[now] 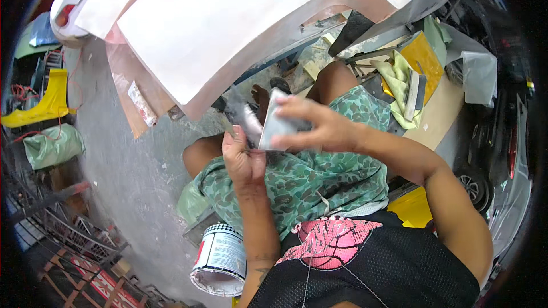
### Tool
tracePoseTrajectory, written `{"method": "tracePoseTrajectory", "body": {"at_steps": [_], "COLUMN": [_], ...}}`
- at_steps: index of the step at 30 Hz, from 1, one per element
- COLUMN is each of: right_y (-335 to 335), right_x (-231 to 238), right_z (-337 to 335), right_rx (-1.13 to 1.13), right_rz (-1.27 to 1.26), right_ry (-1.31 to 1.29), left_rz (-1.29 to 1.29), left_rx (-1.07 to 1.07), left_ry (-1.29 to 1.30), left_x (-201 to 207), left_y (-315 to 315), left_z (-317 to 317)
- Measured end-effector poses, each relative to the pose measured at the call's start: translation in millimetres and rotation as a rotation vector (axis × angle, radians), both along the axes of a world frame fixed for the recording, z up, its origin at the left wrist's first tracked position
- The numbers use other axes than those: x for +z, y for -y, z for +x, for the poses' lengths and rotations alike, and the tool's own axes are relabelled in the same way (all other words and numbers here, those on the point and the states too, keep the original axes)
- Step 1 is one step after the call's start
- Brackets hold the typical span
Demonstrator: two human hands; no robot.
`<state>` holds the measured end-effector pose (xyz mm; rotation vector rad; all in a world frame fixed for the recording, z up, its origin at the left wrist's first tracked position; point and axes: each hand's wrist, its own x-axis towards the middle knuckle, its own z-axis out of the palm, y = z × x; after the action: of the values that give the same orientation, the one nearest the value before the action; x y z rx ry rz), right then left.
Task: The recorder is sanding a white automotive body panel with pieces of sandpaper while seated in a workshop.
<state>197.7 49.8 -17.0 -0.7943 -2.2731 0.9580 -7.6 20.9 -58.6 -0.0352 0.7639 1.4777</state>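
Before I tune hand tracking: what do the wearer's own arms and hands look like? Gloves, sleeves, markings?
No gloves on the left hand or the motion-blurred right hand; no watch or band on either wrist. Both arms are bare, with no sleeves from the black mesh sleeveless top. A dark tattoo-like marking shows on the left arm near the elbow; its design is unclear.

From afar I see the bare left hand [245, 158] upright, fingers curled in; the bare right hand [322, 126] (blurred on my feed) reaches leftward, fingers apart, elbow bent.
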Motion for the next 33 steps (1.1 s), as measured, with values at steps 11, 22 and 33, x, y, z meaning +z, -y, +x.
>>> {"method": "tracePoseTrajectory", "body": {"at_steps": [11,22,33], "right_y": [-164.0,-251.1,-312.5], "right_x": [96.6,82.0,102.0], "right_z": [-42.4,-134.5,24.3], "right_rx": [0.316,0.881,0.838], "right_rz": [0.794,0.732,0.476], "right_ry": [0.408,0.461,0.555], "left_rz": [-0.163,-0.175,-0.383], "left_rx": [-0.08,-0.106,-0.111], "left_ry": [-0.047,-0.082,-0.178], "left_x": [-63.3,-62.6,-94.6], "left_y": [36.8,38.1,34.8], "left_z": [-45.2,-52.9,-61.2]}}
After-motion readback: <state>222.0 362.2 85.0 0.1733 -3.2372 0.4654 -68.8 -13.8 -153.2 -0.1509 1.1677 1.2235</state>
